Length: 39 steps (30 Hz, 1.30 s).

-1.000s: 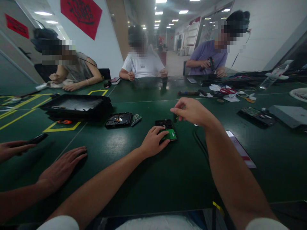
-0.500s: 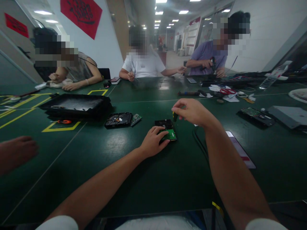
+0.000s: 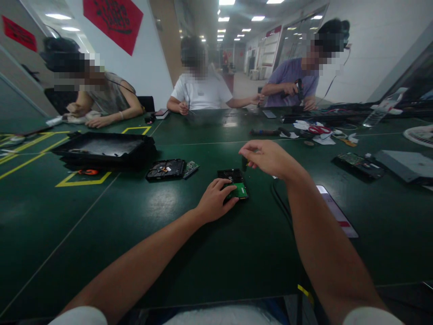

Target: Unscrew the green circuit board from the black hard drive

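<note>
Flat on the green table lies a hard drive (image 3: 230, 174) with a green circuit board (image 3: 241, 191) at its near end. My left hand (image 3: 216, 201) grips its left and near sides, thumb at the near edge and fingers across the board. My right hand (image 3: 262, 157) is closed in a pinch around a small screwdriver (image 3: 244, 163) with a dark and yellow handle, just beyond the drive's far right corner. Its tip is too small to make out. To the left sit another hard drive (image 3: 165, 169) and a loose circuit board (image 3: 191, 169).
A black tray (image 3: 104, 146) stands at the left, with an orange-handled tool (image 3: 88, 172) before it. Right of my right forearm lies a phone (image 3: 338, 212); a cable (image 3: 280, 201) runs beside it. Farther right is another drive (image 3: 358, 166). Three people sit across the table.
The screwdriver in my right hand has shifted slightly left and changed its tilt. Another person's hand at the left edge has gone out of view. My left hand stays on the drive.
</note>
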Motion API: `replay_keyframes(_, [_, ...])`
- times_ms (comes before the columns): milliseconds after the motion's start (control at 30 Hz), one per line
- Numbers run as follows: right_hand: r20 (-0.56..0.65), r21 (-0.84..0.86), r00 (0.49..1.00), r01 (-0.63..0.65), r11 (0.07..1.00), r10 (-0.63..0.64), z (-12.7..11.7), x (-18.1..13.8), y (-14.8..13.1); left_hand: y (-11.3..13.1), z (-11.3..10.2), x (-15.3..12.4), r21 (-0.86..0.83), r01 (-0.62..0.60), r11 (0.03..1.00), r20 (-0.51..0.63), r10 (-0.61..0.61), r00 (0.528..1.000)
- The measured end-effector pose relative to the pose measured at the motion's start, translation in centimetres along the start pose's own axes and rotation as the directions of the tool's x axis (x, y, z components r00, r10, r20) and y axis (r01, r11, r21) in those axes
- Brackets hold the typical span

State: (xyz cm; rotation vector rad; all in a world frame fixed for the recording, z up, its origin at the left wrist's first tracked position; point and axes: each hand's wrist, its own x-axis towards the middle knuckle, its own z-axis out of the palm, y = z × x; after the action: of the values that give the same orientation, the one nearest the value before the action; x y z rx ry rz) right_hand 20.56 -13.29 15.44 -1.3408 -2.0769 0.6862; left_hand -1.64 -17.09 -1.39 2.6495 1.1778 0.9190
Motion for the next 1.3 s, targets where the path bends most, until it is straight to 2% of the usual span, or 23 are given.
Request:
replay_keyframes(167, [-0.016,-0.059,0.999,0.037,0.998,-0.038,-0.22,-0.05,0.1,0.03,0.05,0.01,0.013,-0.001,1.0,0.003,0.001,1.0])
replay_keyframes(300, [-0.054,-0.063,0.998,-0.021,0.998,0.018,-0.24,-0.25,-0.11,0.02,0.04,0.02,0.016,-0.002,1.0,0.004,0.002,1.0])
replay_keyframes(500, [-0.04,-0.014,0.998,-0.05,0.999,0.049,-0.03,-0.2,-0.17,0.07,-0.07,0.03,0.006,0.006,1.0,0.014,-0.006,1.0])
replay_keyframes(833, [-0.048,-0.094,0.998,0.031,0.995,-0.036,-0.13,-0.06,0.34,0.06,0.04,0.08,0.002,0.003,1.0,0.008,-0.003,1.0])
replay_keyframes(1067, [-0.018,-0.059,0.998,-0.061,0.996,0.06,-0.13,-0.23,0.01,0.15,-0.08,0.11,0.004,0.009,1.0,0.012,-0.009,1.0])
replay_keyframes(1167, [-0.015,-0.042,0.999,-0.044,0.998,0.043,-0.04,-0.14,-0.07,0.18,-0.12,0.05,0.01,0.012,1.0,0.019,-0.012,1.0])
replay_keyframes(1300, [-0.037,-0.104,0.999,-0.012,0.995,0.009,-0.2,-0.11,-0.29,0.19,-0.21,0.09,0.007,0.013,1.0,0.015,-0.013,1.0])
